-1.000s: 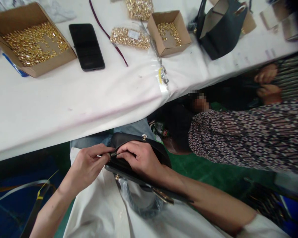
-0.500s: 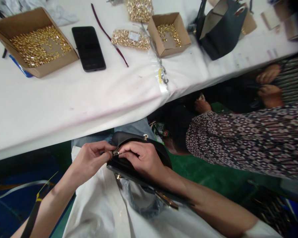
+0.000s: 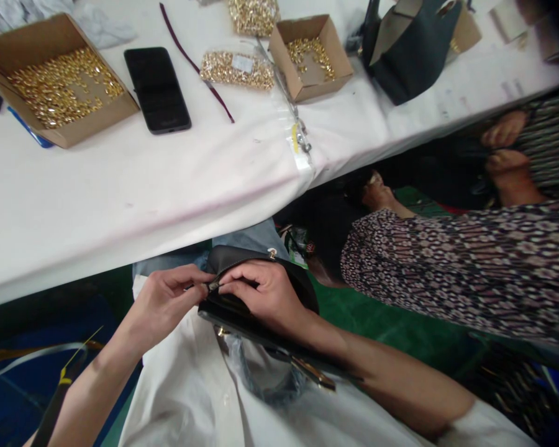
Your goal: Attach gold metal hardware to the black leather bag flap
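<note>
A black handbag [image 3: 233,253] lies open on my lap, with small gold-coloured fittings and a dark handle wrapped in clear plastic [image 3: 266,388]. At the left end of its opening, my left hand [image 3: 165,304] pinches the end of the zipper [image 3: 213,284] between thumb and fingers. My right hand [image 3: 265,292] reaches over the opening, its thumb and forefinger closed on the zipper just right of the left fingertips. The small part between the fingertips is mostly covered. A gold-coloured bar [image 3: 314,375] hangs at the bag's near side, below my right forearm.
On the white-covered table [image 3: 97,205] are two cardboard boxes [image 3: 93,124] [image 3: 323,90] of gold-coloured pieces, bagged pieces [image 3: 235,69], a phone [image 3: 158,90], a dark red strip [image 3: 181,43] and another black bag [image 3: 405,56]. A co-worker's patterned sleeve [image 3: 447,267] is at right.
The view has shifted slightly, so the table things sit a little further left. Both hands stay at the zipper; the shiny metal part between the fingertips now shows less.
</note>
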Demonstrator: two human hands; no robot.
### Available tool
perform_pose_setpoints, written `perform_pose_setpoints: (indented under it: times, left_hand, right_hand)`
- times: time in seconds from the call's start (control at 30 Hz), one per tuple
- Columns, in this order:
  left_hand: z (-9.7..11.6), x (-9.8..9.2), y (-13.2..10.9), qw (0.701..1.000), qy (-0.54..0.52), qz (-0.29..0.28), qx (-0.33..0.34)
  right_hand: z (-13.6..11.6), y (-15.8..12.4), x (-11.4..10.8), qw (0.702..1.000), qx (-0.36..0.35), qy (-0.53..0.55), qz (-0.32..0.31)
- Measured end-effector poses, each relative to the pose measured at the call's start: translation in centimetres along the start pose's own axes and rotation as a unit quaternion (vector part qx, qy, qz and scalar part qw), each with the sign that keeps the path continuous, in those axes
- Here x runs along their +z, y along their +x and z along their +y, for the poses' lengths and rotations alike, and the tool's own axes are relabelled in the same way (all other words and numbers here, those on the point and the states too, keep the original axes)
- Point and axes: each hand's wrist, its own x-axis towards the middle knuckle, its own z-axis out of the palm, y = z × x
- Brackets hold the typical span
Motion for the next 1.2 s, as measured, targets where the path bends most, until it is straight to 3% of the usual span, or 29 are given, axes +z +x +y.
perform_pose_setpoints:
  times: [0.37, 0.8, 1.2]
  left_hand:
    - [0.5, -0.3, 0.2, 0.999, 0.022, -0.026, 0.03]
    - [1.1, -0.2, 0.1, 0.998, 0.0, -0.042, 0.049]
    - [1.2, -0.3, 0.1, 0.997, 0.033, -0.04, 0.049]
  right_hand:
    - [0.4, -0.2, 0.1, 0.999, -0.018, -0.033, 0.016]
    - [0.8, -0.1, -0.2, 0.992, -0.077, -0.094, -0.016]
    - [0.0, 0.7, -0.1, 0.998, 0.012, -0.06, -0.007]
